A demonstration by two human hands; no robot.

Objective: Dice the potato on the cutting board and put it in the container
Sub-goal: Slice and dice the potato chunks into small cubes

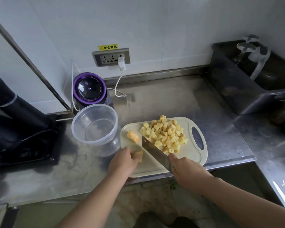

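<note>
Potato piece (140, 153) under left hand (122, 163) fingers (132, 155); right hand (186, 171) cleaver (156, 153) just beside.

Left hand (122, 163) with fingers (133, 156) around a potato piece (140, 153), right hand (186, 171) tight around the knife (155, 151).

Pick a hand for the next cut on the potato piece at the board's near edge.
Right. The right hand holds the cleaver, blade just beside the potato piece; the left hand holds that piece down on the cutting board.

Diced potato (164, 135) on cutting board (194, 155), container (94, 125) left
</note>
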